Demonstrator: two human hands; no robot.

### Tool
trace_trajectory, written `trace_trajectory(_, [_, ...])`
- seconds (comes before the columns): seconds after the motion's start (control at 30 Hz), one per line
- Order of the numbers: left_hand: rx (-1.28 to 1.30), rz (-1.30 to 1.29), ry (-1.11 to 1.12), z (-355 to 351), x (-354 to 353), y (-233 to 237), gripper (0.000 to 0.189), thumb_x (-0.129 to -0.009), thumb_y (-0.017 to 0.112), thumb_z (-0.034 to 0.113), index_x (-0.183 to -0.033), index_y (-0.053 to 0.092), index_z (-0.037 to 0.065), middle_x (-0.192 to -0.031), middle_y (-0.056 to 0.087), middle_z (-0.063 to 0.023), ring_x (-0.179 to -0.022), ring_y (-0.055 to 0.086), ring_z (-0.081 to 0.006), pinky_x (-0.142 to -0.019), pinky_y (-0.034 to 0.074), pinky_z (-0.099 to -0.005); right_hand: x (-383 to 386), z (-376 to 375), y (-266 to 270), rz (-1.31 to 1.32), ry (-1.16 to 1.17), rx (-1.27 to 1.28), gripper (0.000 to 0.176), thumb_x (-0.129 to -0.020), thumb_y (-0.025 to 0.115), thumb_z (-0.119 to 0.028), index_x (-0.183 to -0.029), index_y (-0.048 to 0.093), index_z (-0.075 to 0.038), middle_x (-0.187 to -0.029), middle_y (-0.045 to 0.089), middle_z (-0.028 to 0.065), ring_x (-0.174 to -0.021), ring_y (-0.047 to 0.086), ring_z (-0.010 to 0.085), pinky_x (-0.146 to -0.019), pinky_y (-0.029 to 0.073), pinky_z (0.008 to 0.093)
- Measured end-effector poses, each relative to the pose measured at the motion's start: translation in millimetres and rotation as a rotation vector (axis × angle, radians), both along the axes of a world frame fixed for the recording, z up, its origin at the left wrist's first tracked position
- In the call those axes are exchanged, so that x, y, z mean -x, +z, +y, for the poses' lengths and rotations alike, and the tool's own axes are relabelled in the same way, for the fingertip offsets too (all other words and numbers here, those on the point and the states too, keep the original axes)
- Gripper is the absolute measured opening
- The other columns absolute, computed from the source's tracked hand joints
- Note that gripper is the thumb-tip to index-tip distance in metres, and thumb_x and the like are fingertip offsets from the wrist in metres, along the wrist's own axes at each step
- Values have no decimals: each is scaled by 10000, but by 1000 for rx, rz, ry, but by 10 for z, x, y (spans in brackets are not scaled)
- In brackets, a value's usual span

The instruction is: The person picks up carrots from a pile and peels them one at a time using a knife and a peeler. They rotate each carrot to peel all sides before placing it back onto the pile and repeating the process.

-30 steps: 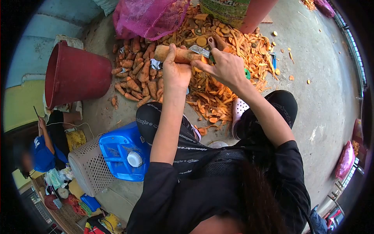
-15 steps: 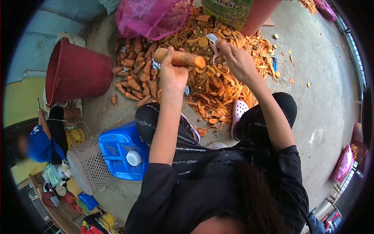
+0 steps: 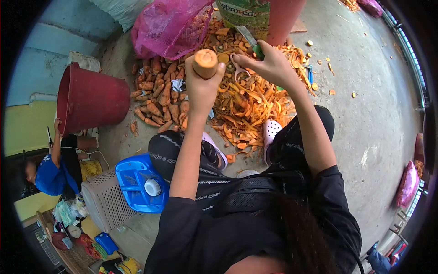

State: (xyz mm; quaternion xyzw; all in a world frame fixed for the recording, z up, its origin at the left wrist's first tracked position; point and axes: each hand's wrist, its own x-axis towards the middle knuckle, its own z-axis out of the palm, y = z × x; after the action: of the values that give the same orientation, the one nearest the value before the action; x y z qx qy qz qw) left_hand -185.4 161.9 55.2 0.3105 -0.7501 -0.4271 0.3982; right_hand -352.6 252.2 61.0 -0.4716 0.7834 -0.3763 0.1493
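My left hand (image 3: 202,93) is wrapped round a thick carrot (image 3: 205,63), its cut end turned up towards me. To the right, my right hand (image 3: 277,66) grips a knife (image 3: 247,34) by its green handle, with the blade pointing up and left. A pink peeler (image 3: 239,69) is also at that hand's fingers; how it is held is partly hidden. Below both hands spreads a heap of orange peelings (image 3: 246,102) and cut carrot pieces. Whole unpeeled carrots (image 3: 157,93) lie piled on the floor at the left of it.
A dark red bucket (image 3: 93,98) lies tipped at the left, near a person in blue (image 3: 49,176). A pink mesh bag (image 3: 171,27) and a salmon-coloured container (image 3: 285,20) stand beyond the heap. A blue jerrycan (image 3: 141,182) and a basket (image 3: 105,198) are by my left leg.
The carrot has swung from lying sideways to end-on, facing up. My right hand has turned, so the knife's blade and green handle now show. The person in blue now reaches to the bucket.
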Motion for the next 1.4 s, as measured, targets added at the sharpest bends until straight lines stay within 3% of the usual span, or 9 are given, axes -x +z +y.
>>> trace_trajectory(0.03, [25,31,-24,9,5,-12,359,-811,692,155,-1070,465,54,-1015,548,-79,-905,561,-185,-783,460,-328,-53,2,90,-150,50,36,637,-755,603,-632,-808,583,2,-711,610,124,-677,615,212,-613,481,330])
trace_trajectory(0.07, [45,54,-47,11,-22,-70,358,-809,693,151,-1069,466,55,-1011,558,-81,-898,569,-186,-770,466,-326,-106,-15,100,-89,32,49,842,-630,586,-777,-788,577,50,-641,584,155,-641,632,268,-612,503,358])
trace_trajectory(0.3, [-54,179,-83,109,-187,-215,347,-768,699,120,-1005,454,54,-969,579,-104,-865,587,-192,-730,472,-312,-674,-64,171,243,79,7,849,-569,554,-842,-644,540,4,-555,571,150,-532,616,260,-497,478,366])
trace_trajectory(0.43, [53,160,-61,132,-232,-202,376,-804,692,138,-1037,409,53,-985,496,-58,-900,552,-156,-779,458,-302,-752,-106,204,347,58,15,831,-586,611,-788,-767,607,23,-543,564,105,-481,584,222,-462,453,333])
trace_trajectory(0.7, [-104,359,-23,46,-121,-406,334,-799,653,167,-1027,440,45,-958,515,-93,-872,533,-205,-770,436,-325,-712,-211,113,385,68,64,785,-596,609,-785,-674,546,-7,-497,518,80,-425,529,181,-402,402,314])
trace_trajectory(0.87, [77,237,17,70,-133,-494,362,-792,655,152,-1038,415,38,-949,492,-96,-867,524,-213,-771,430,-334,-726,-190,-14,484,34,96,759,-619,567,-806,-597,450,-57,-460,474,61,-365,458,166,-344,333,312])
trace_trajectory(1.1, [155,103,32,184,-53,-643,373,-777,631,0,-1047,374,17,-981,422,-85,-928,504,-212,-813,415,-329,-653,-139,-302,440,55,46,771,-685,522,-781,-655,498,-11,-475,505,95,-382,496,213,-361,369,346])
trace_trajectory(1.3, [-60,221,54,182,-18,-754,367,-800,642,83,-1018,351,37,-926,448,-83,-864,494,-185,-801,413,-320,-762,-180,-354,274,48,36,719,-763,503,-710,-672,567,0,-484,524,143,-422,547,272,-406,418,376])
trace_trajectory(1.4, [162,150,106,135,-31,-792,375,-803,644,90,-1021,344,31,-937,446,-94,-861,494,-195,-785,414,-322,-793,-194,-374,291,57,100,672,-786,508,-677,-671,566,-17,-472,511,139,-412,537,271,-414,419,373])
